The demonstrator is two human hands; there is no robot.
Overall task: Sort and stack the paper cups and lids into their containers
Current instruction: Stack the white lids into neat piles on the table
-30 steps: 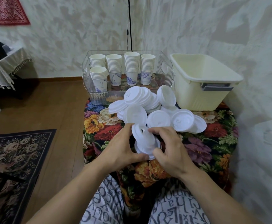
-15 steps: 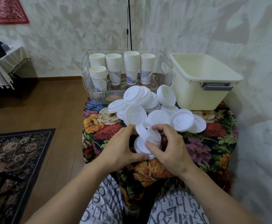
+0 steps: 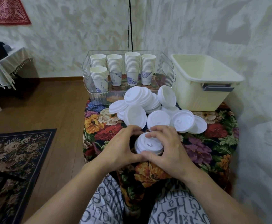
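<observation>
A small stack of white plastic lids [image 3: 148, 145] sits near the front of the floral table [image 3: 209, 152]. My left hand [image 3: 119, 147] curls round its left side and my right hand [image 3: 166, 147] curls round its right side, fingers over the far rim and thumbs meeting at the near edge. Behind them lies a loose pile of white lids [image 3: 150, 107]. Several stacks of paper cups [image 3: 124, 70] stand in a clear plastic bin [image 3: 98, 97] at the back. A cream plastic tub [image 3: 201, 81] stands at the back right, its visible inside holding nothing.
A black cable [image 3: 130, 25] hangs down the wall behind the clear bin. The wall runs close along the right of the table. To the left are wooden floor, a dark patterned rug [image 3: 14, 157] and a cloth-covered side table [image 3: 4, 65].
The tilted lid that my hands held above the stack now lies flat on top of it. Both hands have closed in round the stack.
</observation>
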